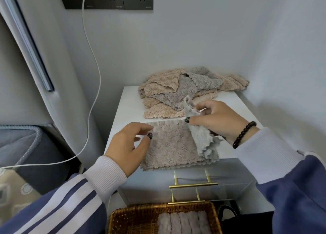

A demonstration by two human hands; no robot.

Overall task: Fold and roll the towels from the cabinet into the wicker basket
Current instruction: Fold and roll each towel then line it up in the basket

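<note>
Right hand (218,121) pinches the gray towel (174,145) edge for folding; left hand (130,144), fingers relaxed and empty, should pin the opposite side flat on the cabinet (127,107).

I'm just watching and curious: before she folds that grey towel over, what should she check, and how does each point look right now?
1. Grey towel lies flat on the cabinet top: mostly ok, its right edge is lifted.
2. Right hand pinches the lifted edge: ok.
3. Left hand steadies the towel: not ok, it hovers by the left edge.
4. Towel pile is apart from the fold area: cannot tell, edges nearly meet.
5. Wicker basket has room: ok, bare space left of the rolled towels.
</note>
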